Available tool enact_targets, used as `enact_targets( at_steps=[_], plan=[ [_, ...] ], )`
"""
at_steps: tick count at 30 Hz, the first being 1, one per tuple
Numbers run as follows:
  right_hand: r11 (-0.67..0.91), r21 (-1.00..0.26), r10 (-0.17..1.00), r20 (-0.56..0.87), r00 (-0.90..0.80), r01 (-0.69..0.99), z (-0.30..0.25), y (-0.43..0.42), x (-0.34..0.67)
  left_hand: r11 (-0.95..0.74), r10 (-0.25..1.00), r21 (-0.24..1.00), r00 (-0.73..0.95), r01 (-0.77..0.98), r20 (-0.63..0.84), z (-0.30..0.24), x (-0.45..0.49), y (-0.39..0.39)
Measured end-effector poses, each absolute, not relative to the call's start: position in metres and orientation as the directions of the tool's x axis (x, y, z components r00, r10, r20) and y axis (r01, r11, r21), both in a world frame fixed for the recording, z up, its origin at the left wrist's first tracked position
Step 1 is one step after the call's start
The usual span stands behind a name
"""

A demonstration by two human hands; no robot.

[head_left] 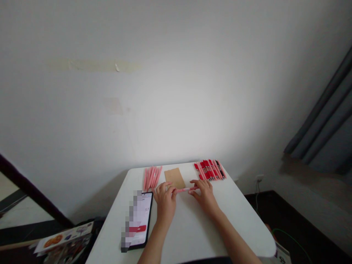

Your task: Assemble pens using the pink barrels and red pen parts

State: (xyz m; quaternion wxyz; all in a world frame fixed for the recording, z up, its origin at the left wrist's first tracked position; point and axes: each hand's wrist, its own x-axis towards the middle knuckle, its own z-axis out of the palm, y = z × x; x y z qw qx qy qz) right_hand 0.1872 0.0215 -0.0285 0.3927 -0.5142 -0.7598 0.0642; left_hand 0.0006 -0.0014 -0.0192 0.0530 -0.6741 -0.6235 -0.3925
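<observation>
Between my two hands a pink pen (pixel 186 190) lies level, just in front of a brown paper piece (pixel 175 177). The fingers of my left hand (pixel 165 198) pinch its left end. At the other end, my right hand (pixel 205 194) holds it between thumb and fingertips. Several plain pink pens (pixel 152 177) form a bundle beyond my left hand. Past my right hand lies a row of pens (pixel 210 170) in pink, red and black. Small details of the held pen are too tiny to make out.
A phone (pixel 139 220) with a lit screen, partly pixelated, lies left of my left arm on the white table (pixel 189 231). The table's far edge meets a pale wall (pixel 176 91). A printed box (pixel 64 238) is at lower left, and a grey curtain (pixel 327 124) hangs at right.
</observation>
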Motion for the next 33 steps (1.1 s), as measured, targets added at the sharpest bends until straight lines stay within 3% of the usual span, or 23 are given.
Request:
enact_targets(
  at_steps=[33],
  plan=[
    [0.471, -0.492, 0.819, 0.552, -0.156, 0.732, -0.0281, 0.0218, 0.1875, -0.205, 0.796, 0.403, -0.087, 0.892, 0.599, -0.0248, -0.0004, 0.0017]
  ],
)
